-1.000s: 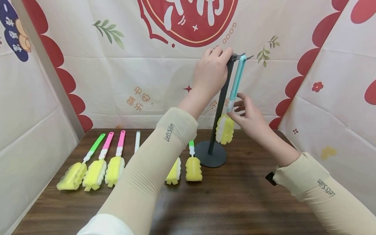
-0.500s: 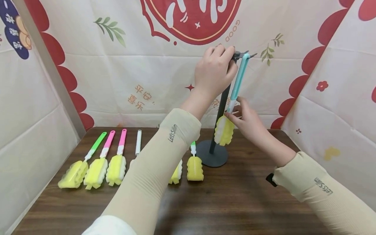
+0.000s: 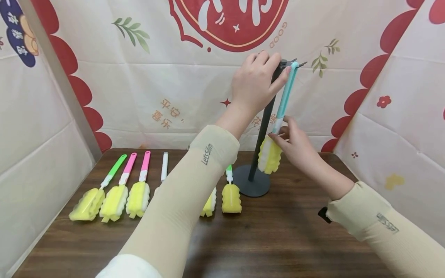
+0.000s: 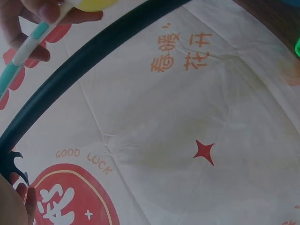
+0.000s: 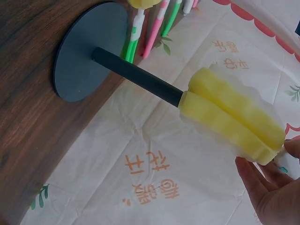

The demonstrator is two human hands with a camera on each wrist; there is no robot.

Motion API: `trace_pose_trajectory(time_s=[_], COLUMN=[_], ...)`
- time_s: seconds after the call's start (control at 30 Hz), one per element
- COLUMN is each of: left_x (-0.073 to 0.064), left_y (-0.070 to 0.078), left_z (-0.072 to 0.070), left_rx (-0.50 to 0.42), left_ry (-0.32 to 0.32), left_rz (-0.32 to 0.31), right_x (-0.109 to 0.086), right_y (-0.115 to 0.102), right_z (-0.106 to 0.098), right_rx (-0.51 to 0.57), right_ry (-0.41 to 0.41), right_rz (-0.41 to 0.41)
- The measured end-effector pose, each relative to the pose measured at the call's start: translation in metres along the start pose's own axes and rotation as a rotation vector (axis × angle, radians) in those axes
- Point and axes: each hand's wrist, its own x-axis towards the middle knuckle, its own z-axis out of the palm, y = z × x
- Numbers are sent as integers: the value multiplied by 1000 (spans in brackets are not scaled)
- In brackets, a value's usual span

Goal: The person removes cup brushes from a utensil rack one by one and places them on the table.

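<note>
A sponge bottle brush [image 3: 270,156] with a teal handle hangs head down from a hook at the top of a black stand [image 3: 265,131]. My right hand [image 3: 299,144] holds the brush by its white neck, just above the yellow and white sponge. In the right wrist view, the sponge head [image 5: 234,117] lies before the stand's pole, with my fingertips [image 5: 246,171] at the neck. My left hand [image 3: 255,83] grips the stand's top, its thumb reaching toward the teal handle. That hand is mostly cut off in the left wrist view, beside the hooks [image 4: 16,164].
Several sponge brushes lie in a row on the brown table [image 3: 271,239], including a green-handled one [image 3: 87,204] at far left and a pink-handled one [image 3: 114,202] beside it. My left forearm hides part of the row. Printed cloth [image 3: 194,92] encloses the back and sides.
The left thumb has spread out to the right, toward the brush's handle. The brush swings slightly at its lower end while the right hand stays at its neck. The view has shifted slightly.
</note>
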Motion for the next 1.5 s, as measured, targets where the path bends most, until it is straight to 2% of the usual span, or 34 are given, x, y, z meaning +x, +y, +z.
trace_pose_trajectory(time_s=[0.23,0.67,0.93,1.3,1.5], left_x=[2,5,4,3,3], left_y=[2,2,3,2,3], left_z=[4,7,9,11,11], left_rx=[-13,-13,-8,15,13], left_ry=[10,53,36,69,71], left_rz=[6,-26,-28,-15,-17], right_x=[-5,-5,-7,-18,-24], right_y=[3,-6,-2,1,4], right_z=[-4,-16,-17,-20,-21], right_rx=[-10,-30,-76,-100,-119], right_ry=[29,64,94,101,98], right_rz=[-25,20,-6,-31,-16])
